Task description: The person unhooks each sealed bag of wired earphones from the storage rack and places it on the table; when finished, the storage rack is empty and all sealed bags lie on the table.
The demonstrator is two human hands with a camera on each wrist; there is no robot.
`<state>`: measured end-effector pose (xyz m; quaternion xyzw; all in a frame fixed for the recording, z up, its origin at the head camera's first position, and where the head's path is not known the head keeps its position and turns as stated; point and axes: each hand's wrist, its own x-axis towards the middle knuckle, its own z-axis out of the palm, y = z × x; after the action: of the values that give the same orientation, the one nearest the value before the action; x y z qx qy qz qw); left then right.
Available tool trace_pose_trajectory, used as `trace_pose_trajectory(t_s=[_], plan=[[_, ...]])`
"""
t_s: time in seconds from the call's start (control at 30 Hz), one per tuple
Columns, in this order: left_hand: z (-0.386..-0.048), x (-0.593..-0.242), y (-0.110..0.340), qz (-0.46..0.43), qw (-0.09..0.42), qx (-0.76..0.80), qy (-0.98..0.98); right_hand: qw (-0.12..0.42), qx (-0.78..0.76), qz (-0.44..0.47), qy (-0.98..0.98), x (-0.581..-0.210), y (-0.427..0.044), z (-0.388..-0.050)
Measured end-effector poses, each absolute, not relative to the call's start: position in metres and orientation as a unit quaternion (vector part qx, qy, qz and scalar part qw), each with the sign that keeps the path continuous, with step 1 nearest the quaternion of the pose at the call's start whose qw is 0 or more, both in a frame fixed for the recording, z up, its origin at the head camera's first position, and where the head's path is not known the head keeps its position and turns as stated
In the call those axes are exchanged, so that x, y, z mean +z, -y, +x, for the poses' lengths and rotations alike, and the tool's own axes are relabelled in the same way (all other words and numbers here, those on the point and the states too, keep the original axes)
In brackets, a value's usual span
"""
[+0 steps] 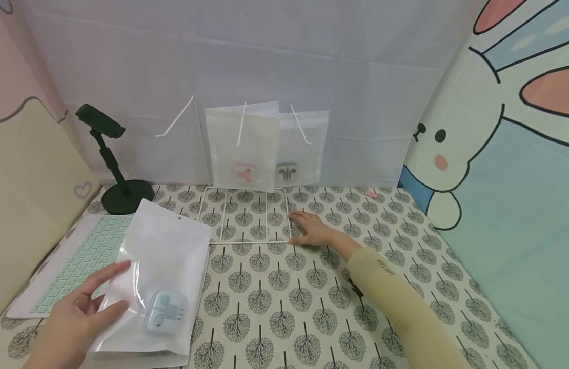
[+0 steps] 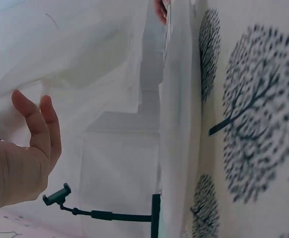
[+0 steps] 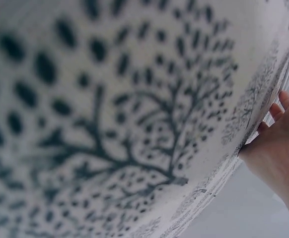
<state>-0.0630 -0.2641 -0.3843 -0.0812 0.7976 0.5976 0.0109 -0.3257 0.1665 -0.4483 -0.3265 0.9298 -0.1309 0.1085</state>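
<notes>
In the head view my left hand (image 1: 74, 320) holds the left edge of a translucent bag (image 1: 174, 246) with a light blue earphone case (image 1: 165, 311) showing in it. The left wrist view shows bent fingers of this hand (image 2: 30, 148) against the pale plastic (image 2: 100, 69). My right hand (image 1: 314, 229) lies low over the cloth, fingers spread, its fingertips touching the right side of a white wire rack (image 1: 247, 242). Two bags hang at the back of the rack, one with a pink earphone case (image 1: 244, 173), the other with a dark one (image 1: 286, 172).
Beneath the held bag is more pale plastic (image 1: 141, 360). A mint-green keyboard (image 1: 88, 256) lies at the left, with a dark phone stand (image 1: 120, 197) behind it. A slanted white hook (image 1: 176, 117) sticks out left of the hanging bags. A small pink piece (image 1: 370, 194) lies at the back right.
</notes>
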Motion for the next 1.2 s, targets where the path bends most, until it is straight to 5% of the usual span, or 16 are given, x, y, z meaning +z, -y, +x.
trace_pose_trajectory(t_s=[0.57,1.2], plan=[[-0.058,-0.401,0.190,-0.078,0.058,0.738,-0.667,0.105,-0.125,-0.330,-0.930,-0.449,-0.167,-0.326],[-0.063,-0.405,0.148,-0.090,0.086,0.650,-0.750,0.108,-0.123,-0.330,-0.930,-0.450,-0.166,-0.327]])
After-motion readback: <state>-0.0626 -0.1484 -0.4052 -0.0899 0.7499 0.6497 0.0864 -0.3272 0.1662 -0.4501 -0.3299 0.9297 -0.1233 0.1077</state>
